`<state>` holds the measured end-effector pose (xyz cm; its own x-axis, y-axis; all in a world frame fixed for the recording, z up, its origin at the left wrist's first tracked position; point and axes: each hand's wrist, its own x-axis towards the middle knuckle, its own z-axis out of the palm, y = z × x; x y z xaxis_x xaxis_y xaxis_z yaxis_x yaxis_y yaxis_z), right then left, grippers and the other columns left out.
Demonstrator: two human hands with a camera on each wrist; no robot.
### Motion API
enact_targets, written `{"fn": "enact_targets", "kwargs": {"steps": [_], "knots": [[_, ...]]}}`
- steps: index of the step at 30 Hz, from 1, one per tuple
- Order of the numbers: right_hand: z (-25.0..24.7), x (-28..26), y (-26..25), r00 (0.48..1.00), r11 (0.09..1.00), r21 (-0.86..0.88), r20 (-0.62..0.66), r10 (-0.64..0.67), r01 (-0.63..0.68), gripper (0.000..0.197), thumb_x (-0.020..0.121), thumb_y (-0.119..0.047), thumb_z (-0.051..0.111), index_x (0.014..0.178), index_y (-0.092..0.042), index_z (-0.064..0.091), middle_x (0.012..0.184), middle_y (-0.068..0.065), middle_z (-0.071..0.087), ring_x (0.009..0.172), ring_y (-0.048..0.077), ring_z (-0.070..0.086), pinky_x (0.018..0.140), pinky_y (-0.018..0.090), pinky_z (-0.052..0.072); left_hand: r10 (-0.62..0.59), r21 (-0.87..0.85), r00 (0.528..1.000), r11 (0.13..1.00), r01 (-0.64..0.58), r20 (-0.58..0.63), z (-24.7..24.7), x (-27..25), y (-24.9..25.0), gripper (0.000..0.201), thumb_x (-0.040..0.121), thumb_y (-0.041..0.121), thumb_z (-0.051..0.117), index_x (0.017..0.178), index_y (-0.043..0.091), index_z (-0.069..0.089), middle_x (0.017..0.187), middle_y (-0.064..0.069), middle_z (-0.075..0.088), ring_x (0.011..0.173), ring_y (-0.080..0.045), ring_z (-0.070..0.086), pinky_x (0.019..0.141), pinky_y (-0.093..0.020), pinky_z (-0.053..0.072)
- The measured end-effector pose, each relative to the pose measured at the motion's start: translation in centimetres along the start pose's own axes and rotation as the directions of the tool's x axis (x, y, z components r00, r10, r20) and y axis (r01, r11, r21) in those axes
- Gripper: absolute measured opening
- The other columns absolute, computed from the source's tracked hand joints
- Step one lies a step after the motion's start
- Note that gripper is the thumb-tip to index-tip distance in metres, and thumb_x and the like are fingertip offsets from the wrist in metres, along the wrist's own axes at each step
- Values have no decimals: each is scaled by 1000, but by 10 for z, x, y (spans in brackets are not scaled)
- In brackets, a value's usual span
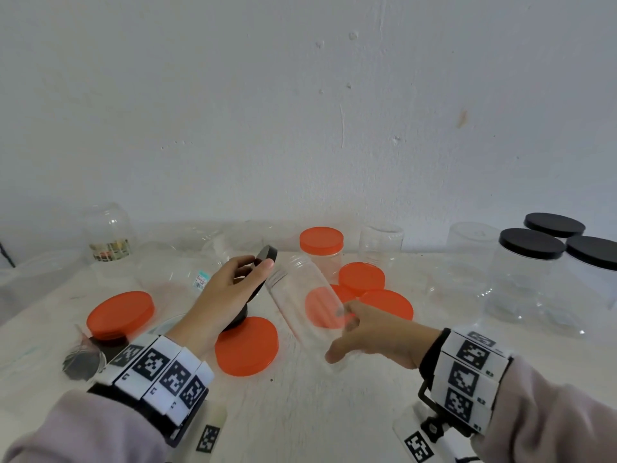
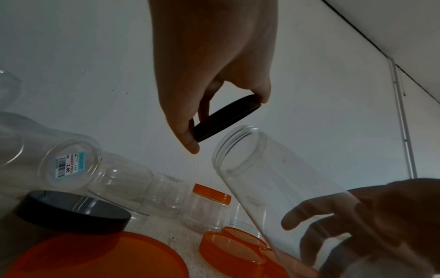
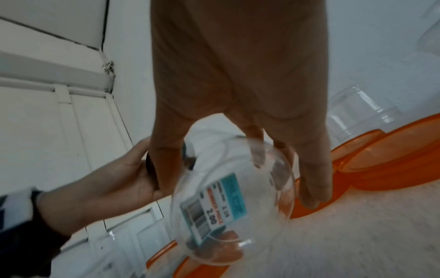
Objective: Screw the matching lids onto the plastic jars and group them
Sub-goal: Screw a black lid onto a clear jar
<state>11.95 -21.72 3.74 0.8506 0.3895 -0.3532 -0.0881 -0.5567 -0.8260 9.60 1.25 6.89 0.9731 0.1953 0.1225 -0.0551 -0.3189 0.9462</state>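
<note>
Gripping the tall clear jar [image 1: 305, 304] near its base, the right hand [image 1: 374, 339] is tilting its mouth leftward above the table [image 1: 334, 412]. Left hand [image 1: 230, 295] is pinching a small black lid [image 2: 226, 120] just beside the threads; squaring it flat should avoid cross-threading.

**Three cameras, one jar**

The head view looks forward and down across the table [image 1: 334, 396] toward the wall. Each wrist view looks up along its hand, close in. All three share the tilted clear jar [image 1: 307, 302] and orange lids [image 1: 246, 346].
</note>
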Motion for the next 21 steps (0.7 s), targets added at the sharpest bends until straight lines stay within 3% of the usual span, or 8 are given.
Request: {"fn": "enact_targets", "kwargs": {"steps": [4,10,14,18,21], "knots": [[9,6,2,1000,991,-136,-25,-10,6,83,62,-23,89,128,-22,38,111,-4,51,98,11,53,76,20,44,23,13,1000,1000,-23,13,-1,-5,2,52,61,71,55,106,45,54,104,21,60,96,4,56,73,-17,39],[15,15,5,999,981,-193,-40,1,-9,101,57,-26,92,135,-20,28,129,3,51,120,22,49,102,39,44,82,24,995,996,-83,60,2,-13,10,44,59,71,55,98,50,51,103,27,58,92,13,54,69,-10,37],[18,19,8,999,976,-216,-37,6,-14,107,58,-28,92,140,-23,23,140,3,46,129,24,44,106,42,40,112,15,989,993,-114,101,5,-16,13,44,60,67,59,100,48,52,104,25,60,94,13,55,67,-8,41],[17,19,9,999,975,-224,-37,3,-11,109,60,-27,91,144,-24,21,145,2,40,131,24,40,110,44,36,150,13,976,988,-155,158,9,-17,16,44,60,62,63,99,45,54,103,24,60,85,25,51,61,4,37],[12,15,7,999,992,-125,-27,-36,33,112,61,-23,91,148,-24,20,148,-1,35,136,22,33,114,45,30,188,56,961,977,-203,202,12,-18,19,41,62,61,64,97,45,53,103,24,58,83,26,50,61,5,36]]}}
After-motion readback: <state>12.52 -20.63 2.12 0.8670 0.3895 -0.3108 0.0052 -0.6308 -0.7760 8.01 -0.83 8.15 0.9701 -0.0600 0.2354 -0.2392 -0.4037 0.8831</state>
